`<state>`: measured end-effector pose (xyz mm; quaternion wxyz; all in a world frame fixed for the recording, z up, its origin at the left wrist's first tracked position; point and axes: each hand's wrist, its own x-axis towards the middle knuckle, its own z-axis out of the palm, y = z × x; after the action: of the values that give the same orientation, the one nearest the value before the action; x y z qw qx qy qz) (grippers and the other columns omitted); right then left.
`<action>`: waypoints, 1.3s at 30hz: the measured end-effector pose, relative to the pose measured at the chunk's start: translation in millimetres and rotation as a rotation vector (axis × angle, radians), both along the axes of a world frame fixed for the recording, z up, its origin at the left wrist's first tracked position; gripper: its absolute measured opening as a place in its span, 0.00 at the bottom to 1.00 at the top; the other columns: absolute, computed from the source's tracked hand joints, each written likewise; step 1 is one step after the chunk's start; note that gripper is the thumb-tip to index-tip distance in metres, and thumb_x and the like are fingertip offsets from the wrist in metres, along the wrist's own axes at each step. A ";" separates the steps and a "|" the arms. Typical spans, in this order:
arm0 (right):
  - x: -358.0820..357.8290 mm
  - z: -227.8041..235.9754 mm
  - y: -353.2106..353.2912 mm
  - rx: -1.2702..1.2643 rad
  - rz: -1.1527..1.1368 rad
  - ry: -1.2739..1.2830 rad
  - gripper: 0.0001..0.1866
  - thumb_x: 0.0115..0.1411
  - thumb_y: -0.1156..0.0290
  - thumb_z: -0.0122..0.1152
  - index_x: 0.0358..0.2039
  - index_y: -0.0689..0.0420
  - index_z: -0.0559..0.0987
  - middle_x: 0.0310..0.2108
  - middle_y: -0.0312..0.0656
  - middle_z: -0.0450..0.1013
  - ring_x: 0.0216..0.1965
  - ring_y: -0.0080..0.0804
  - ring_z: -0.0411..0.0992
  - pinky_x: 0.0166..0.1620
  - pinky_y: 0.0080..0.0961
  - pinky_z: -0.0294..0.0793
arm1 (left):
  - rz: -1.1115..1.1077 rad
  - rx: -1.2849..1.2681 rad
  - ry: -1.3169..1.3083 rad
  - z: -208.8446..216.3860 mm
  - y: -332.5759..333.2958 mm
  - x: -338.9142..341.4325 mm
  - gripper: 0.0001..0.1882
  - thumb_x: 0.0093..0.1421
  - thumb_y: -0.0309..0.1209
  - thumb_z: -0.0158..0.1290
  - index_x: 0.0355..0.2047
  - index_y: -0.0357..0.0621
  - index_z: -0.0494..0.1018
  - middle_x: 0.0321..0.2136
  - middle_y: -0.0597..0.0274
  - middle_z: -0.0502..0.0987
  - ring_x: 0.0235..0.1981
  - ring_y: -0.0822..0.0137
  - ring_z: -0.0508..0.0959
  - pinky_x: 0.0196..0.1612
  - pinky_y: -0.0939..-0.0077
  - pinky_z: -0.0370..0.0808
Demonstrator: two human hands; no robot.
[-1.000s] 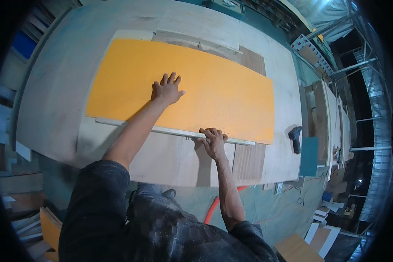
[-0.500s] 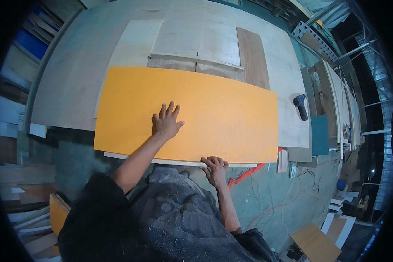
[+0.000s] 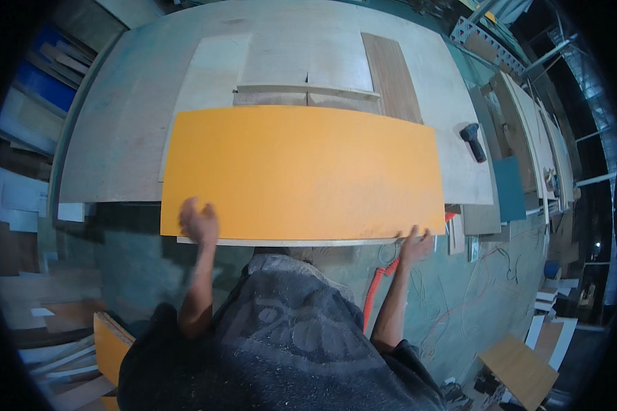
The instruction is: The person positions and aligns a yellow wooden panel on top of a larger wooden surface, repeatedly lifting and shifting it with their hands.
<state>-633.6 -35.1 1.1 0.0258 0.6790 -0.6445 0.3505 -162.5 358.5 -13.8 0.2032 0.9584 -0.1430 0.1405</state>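
A large yellow-orange board [image 3: 301, 171] lies flat over the near part of the work table, with a pale board edge [image 3: 288, 242] showing under its near side. My left hand [image 3: 199, 222] is at the board's near left part, its fingers smeared by motion; whether it touches the surface I cannot tell. At the near right, my right hand [image 3: 416, 246] grips the board's edge, fingertips on top and the palm below the edge.
A dark handheld power tool [image 3: 472, 142] lies on the table [image 3: 116, 137] to the right. Beyond the yellow board are a brown wood strip [image 3: 392, 79] and a pale batten [image 3: 308, 90]. A red coiled hose [image 3: 373, 291] hangs by my right arm. Board offcuts [image 3: 68, 315] are stacked at left.
My left hand has moved from the middle of the board, where it was spread flat, to the near left. My right hand has slid right along the near edge.
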 end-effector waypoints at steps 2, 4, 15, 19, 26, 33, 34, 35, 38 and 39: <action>-81.3 -42.6 -63.2 0.343 -0.184 -0.579 0.22 0.67 0.54 0.66 0.52 0.58 0.81 0.43 0.47 0.83 0.45 0.42 0.81 0.49 0.46 0.79 | 0.435 -0.030 0.233 21.9 8.1 -1.1 0.28 0.64 0.40 0.63 0.60 0.45 0.70 0.61 0.48 0.74 0.61 0.45 0.74 0.62 0.46 0.72; -117.1 -48.9 -111.2 0.748 -0.013 -1.310 0.18 0.70 0.58 0.59 0.53 0.57 0.79 0.45 0.44 0.82 0.45 0.38 0.81 0.47 0.46 0.82 | 0.664 -0.280 0.517 -0.6 33.1 17.0 0.26 0.68 0.43 0.59 0.61 0.44 0.69 0.61 0.49 0.74 0.62 0.47 0.73 0.62 0.47 0.73; -55.3 -64.8 -89.3 0.877 0.151 -1.471 0.18 0.78 0.64 0.48 0.61 0.58 0.73 0.58 0.46 0.78 0.54 0.44 0.79 0.56 0.48 0.83 | 0.466 -1.257 0.986 -100.8 99.7 61.3 0.21 0.78 0.42 0.45 0.58 0.36 0.71 0.55 0.52 0.79 0.52 0.53 0.82 0.55 0.50 0.80; -34.1 -58.1 -79.7 0.879 0.095 -1.535 0.25 0.79 0.60 0.50 0.70 0.57 0.66 0.64 0.47 0.73 0.57 0.44 0.77 0.56 0.43 0.82 | 0.452 -1.320 0.864 -95.6 107.2 53.7 0.20 0.77 0.39 0.48 0.58 0.35 0.71 0.54 0.52 0.79 0.51 0.56 0.81 0.56 0.52 0.80; -30.6 -55.1 -85.0 0.759 0.021 -1.522 0.25 0.79 0.60 0.49 0.70 0.58 0.65 0.63 0.48 0.73 0.54 0.44 0.78 0.47 0.43 0.84 | 0.372 -1.174 0.960 -94.0 120.8 61.4 0.18 0.77 0.38 0.50 0.57 0.36 0.72 0.48 0.58 0.80 0.43 0.62 0.82 0.46 0.59 0.81; -26.5 -44.1 -76.2 0.763 -0.127 -1.455 0.23 0.78 0.58 0.51 0.64 0.63 0.72 0.58 0.48 0.77 0.56 0.47 0.77 0.55 0.49 0.82 | 0.409 -0.961 1.186 -43.8 123.1 51.5 0.15 0.76 0.42 0.51 0.55 0.49 0.74 0.43 0.62 0.81 0.41 0.66 0.80 0.42 0.64 0.77; -26.5 -44.7 -75.3 0.737 -0.104 -1.503 0.23 0.78 0.58 0.51 0.63 0.63 0.73 0.58 0.49 0.77 0.56 0.48 0.77 0.57 0.50 0.81 | 0.379 -0.956 1.229 -41.4 125.6 52.1 0.15 0.76 0.43 0.51 0.55 0.51 0.74 0.44 0.63 0.81 0.42 0.66 0.80 0.44 0.64 0.76; -26.9 -45.4 -74.0 0.710 -0.082 -1.551 0.23 0.78 0.57 0.51 0.62 0.63 0.74 0.58 0.49 0.77 0.57 0.48 0.77 0.58 0.51 0.80 | 0.349 -0.950 1.273 -38.7 128.4 53.3 0.15 0.76 0.44 0.50 0.55 0.52 0.74 0.44 0.63 0.81 0.43 0.66 0.80 0.45 0.64 0.75; -19.5 -37.9 -71.3 0.758 -0.226 -1.494 0.24 0.78 0.56 0.49 0.63 0.62 0.73 0.60 0.49 0.76 0.58 0.49 0.76 0.60 0.55 0.78 | 0.368 -0.907 1.363 -19.6 126.9 55.7 0.15 0.76 0.44 0.50 0.55 0.53 0.74 0.46 0.64 0.81 0.43 0.65 0.80 0.46 0.62 0.75; -21.1 -38.0 -71.6 0.752 -0.229 -1.501 0.24 0.78 0.56 0.49 0.63 0.62 0.72 0.61 0.49 0.75 0.58 0.50 0.76 0.60 0.56 0.77 | 0.386 -0.890 1.392 -15.3 121.6 55.2 0.15 0.76 0.44 0.50 0.55 0.52 0.73 0.46 0.64 0.80 0.43 0.64 0.80 0.46 0.61 0.75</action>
<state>-654.7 -106.7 -36.9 -0.6012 0.1604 -0.6292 0.4657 -107.3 480.1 -29.1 0.5755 0.6646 0.2496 -0.4060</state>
